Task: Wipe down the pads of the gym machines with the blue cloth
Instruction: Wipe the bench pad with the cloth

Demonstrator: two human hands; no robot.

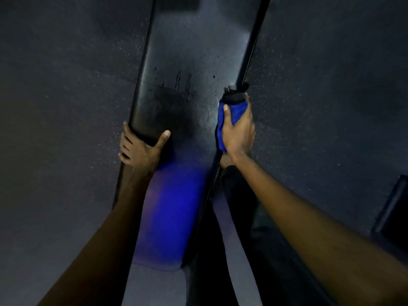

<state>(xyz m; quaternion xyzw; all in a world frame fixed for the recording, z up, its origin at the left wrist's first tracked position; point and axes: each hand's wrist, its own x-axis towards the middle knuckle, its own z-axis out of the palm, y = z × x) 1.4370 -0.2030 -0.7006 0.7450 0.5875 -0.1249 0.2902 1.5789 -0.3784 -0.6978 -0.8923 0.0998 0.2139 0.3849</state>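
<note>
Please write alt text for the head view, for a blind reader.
A right hand holds a blue cloth at the right edge of a long black pad; the left hand grips its left edge. Streaks mark the pad.

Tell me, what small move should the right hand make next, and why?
Probably slide the blue cloth left onto the pad and wipe the wet streaks in its middle. The right hand grips the cloth at the pad's right edge, off the marks, while the left hand holds the left edge.

Head view, seemingly close above pad (pixel 189 51)
</note>
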